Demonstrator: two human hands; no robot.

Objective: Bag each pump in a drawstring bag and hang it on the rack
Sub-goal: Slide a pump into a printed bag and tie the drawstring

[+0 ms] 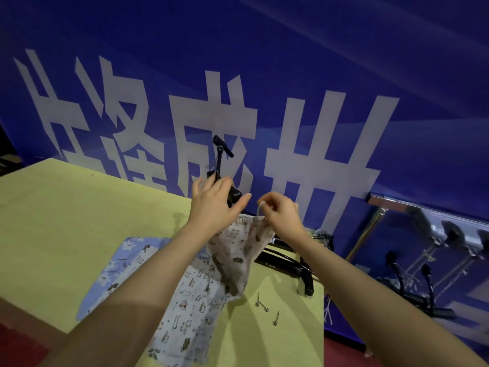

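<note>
A black pump [221, 154] stands upright inside a white patterned drawstring bag [239, 250], its T-handle and rod sticking out above the bag's mouth. My left hand [214, 205] grips the pump body just above the bag. My right hand [280, 215] pinches the bag's cord [258, 211] at the gathered mouth. The bag hangs down over the yellow table [66, 207]. More black pumps [288, 260] lie on the table behind my right wrist. The metal rack [383, 205] stands at the right.
Spare flat bags lie on the table: a blue flowered one [119, 263] and a white printed one [190, 313]. Three small metal needles [262, 305] lie near the table's right edge. Dark bagged items [423, 282] hang from the rack. A blue banner [264, 75] fills the background.
</note>
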